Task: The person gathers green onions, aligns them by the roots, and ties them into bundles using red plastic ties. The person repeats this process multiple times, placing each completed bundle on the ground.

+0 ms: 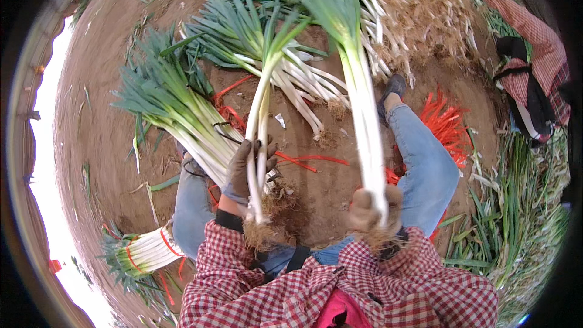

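Observation:
Both hands wear dirty work gloves. My left hand [243,168] is closed around the white stems of a few long green onions [262,114], roots hanging below and leaves pointing away. In my right hand [375,209], somewhat blurred, is a thicker bunch of green onions [362,100], gripped near the roots. Against my left leg leans a large pile of green onions [182,118], with a dark cord around it. Beyond my hands, more loose green onions [291,73] lie on the soil. Red plastic ties [319,158] lie between my legs.
A bound onion bundle [148,252] lies at the left. To the right are a heap of red ties [444,123] and leaf waste [514,218]. A big onion pile [423,13] stands at the top, beside another person [533,54].

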Demonstrator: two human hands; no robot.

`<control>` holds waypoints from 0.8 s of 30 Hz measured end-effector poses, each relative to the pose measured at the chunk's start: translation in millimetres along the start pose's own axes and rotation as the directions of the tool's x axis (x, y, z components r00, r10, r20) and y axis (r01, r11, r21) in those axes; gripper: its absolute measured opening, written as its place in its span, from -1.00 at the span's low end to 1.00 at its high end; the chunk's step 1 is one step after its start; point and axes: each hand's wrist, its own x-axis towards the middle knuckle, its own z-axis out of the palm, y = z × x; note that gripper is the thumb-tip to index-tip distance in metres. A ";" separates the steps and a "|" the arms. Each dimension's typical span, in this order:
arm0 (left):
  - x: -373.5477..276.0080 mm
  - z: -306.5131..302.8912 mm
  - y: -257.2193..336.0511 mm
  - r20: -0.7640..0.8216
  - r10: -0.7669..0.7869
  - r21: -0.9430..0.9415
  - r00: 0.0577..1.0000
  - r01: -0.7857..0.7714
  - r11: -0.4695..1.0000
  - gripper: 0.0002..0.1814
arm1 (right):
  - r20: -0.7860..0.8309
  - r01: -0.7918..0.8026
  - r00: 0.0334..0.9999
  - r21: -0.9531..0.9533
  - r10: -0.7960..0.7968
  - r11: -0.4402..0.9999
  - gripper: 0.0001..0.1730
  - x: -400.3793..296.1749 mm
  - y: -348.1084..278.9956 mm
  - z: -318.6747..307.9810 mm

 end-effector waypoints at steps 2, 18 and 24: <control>9.5 3.2 -8.7 -0.079 0.011 0.130 0.997 -0.001 0.991 -0.50 | -0.233 -0.056 0.971 -0.016 0.051 0.998 -0.35 -1.6 15.8 -27.9; 36.3 -12.3 -90.1 -0.320 -0.086 0.246 0.944 0.170 0.954 -0.69 | -0.474 0.032 0.860 -0.324 -0.192 0.945 -0.35 33.6 24.3 -75.2; 23.2 31.1 -85.1 -0.188 0.342 0.841 0.921 -0.029 0.540 -0.63 | -0.470 0.039 0.869 -0.251 -0.157 0.967 -0.39 25.4 20.6 -90.8</control>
